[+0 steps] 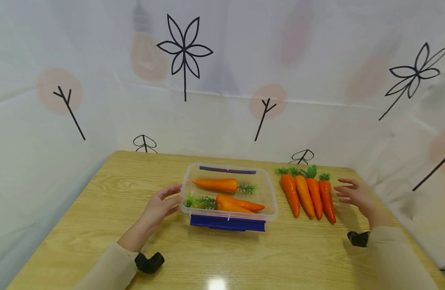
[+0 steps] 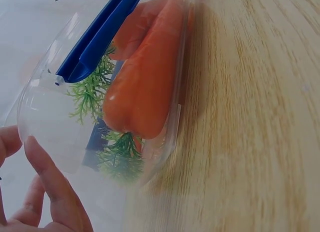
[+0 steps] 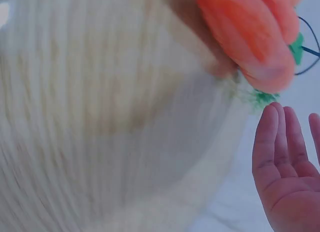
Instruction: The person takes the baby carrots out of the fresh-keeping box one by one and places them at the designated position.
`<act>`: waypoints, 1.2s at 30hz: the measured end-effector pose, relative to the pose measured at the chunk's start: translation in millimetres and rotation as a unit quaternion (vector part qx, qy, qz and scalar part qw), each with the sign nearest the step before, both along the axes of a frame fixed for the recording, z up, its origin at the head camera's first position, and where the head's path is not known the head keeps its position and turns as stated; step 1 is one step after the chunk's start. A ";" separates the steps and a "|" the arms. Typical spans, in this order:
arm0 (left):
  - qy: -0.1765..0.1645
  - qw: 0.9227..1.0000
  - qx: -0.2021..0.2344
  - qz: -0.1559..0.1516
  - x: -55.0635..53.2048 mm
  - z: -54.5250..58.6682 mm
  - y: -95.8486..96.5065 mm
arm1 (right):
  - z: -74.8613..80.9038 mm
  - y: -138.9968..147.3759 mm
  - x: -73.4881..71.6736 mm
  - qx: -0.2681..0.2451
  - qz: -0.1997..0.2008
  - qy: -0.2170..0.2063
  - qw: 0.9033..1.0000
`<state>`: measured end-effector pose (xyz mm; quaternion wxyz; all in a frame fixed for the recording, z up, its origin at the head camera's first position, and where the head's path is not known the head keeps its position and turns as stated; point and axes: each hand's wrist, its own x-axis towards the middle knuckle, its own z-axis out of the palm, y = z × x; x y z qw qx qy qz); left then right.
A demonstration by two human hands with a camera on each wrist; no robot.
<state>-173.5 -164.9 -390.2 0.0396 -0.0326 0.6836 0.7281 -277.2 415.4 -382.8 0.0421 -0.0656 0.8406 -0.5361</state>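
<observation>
A clear plastic food container (image 1: pixel 273 203) with blue clip flaps stands on the table. Inside it lie orange carrots with green tops; one carrot (image 1: pixel 219 185) is toward the back, and others (image 2: pixel 142 87) lie along the front wall. My left hand (image 1: pixel 161 207) is at the container's left side, fingertips at the rim and not curled round it. Right of the container, several carrots (image 1: pixel 304 195) lie side by side on the table, tops pointing away from me. My right hand (image 1: pixel 360 199) hovers just right of that row, fingers extended and holding nothing.
The wooden table (image 1: pixel 110 213) carries the container and carrots. A white patterned cloth (image 1: pixel 222 80) hangs behind and at the sides of the table. Black wrist devices are on both forearms, the left one (image 1: pixel 149 263) close above the table.
</observation>
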 end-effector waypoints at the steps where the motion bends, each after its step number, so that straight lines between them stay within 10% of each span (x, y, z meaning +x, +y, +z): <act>1: 0.000 1.000 0.000 -0.001 -0.1 -0.1 0.0 | 1.5 2.9 -0.7 0.005 0.000 0.003 1.000; 16: -0.004 1.000 -0.001 0.000 -0.8 0.4 2.1 | 59.6 -20.7 13.6 0.064 0.010 0.064 0.996; 36: -0.004 1.000 -0.002 0.003 -0.5 1.1 1.5 | 97.3 -79.9 11.4 0.149 0.036 0.093 0.984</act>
